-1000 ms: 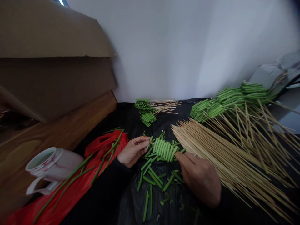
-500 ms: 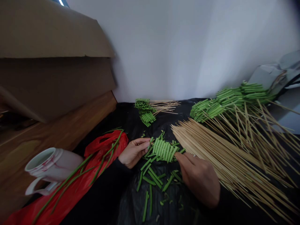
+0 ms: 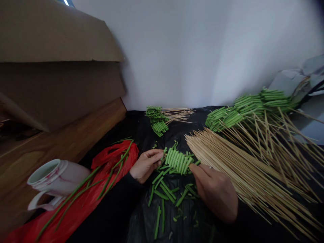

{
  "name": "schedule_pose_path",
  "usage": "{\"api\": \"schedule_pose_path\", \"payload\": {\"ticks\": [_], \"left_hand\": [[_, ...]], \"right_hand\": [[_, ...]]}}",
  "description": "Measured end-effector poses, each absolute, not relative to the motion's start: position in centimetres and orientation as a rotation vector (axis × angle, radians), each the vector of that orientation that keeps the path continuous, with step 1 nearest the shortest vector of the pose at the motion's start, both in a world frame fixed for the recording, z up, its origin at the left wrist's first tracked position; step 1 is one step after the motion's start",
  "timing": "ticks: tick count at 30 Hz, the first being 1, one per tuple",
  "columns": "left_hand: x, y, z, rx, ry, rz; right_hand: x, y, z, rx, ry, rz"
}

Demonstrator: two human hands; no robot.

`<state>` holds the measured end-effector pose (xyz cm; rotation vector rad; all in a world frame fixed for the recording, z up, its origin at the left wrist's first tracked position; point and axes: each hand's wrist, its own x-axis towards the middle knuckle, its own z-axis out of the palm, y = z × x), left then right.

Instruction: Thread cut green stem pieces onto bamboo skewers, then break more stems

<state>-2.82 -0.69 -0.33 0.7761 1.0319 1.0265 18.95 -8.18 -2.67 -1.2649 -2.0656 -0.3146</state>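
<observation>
My right hand point(image 3: 215, 189) is closed round the end of a skewer, most of which its fingers hide. A row of cut long bean pieces point(image 3: 178, 161) is threaded side by side on that skewer. At the other end, my left hand point(image 3: 148, 164) pinches a single long bean piece point(image 3: 165, 150) at the skewer's tip; whether the tip has pierced it, I cannot tell. Loose cut bean pieces point(image 3: 167, 192) lie below and around both hands on a black plastic sheet point(image 3: 141, 216).
Bare bamboo skewers point(image 3: 235, 162) lie at right, with finished bean skewers point(image 3: 243, 109) piled behind. A smaller stack point(image 3: 158, 121) stands near the wall. At left are a red bag point(image 3: 101, 189) with long beans, a white mug point(image 3: 63, 177) and a cardboard box point(image 3: 60, 91).
My left hand has moved slightly right with the bean piece, closer to the threaded row. My right hand and the skewer have hardly moved.
</observation>
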Motion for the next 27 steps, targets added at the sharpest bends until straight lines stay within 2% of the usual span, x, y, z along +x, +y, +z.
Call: {"api": "schedule_pose_path", "payload": {"ticks": [27], "left_hand": [[-2.64,-1.03,0.11,0.931,1.051,1.002]], "right_hand": [[18.78,-8.26,-2.58,-1.252,-2.037,-0.289]]}}
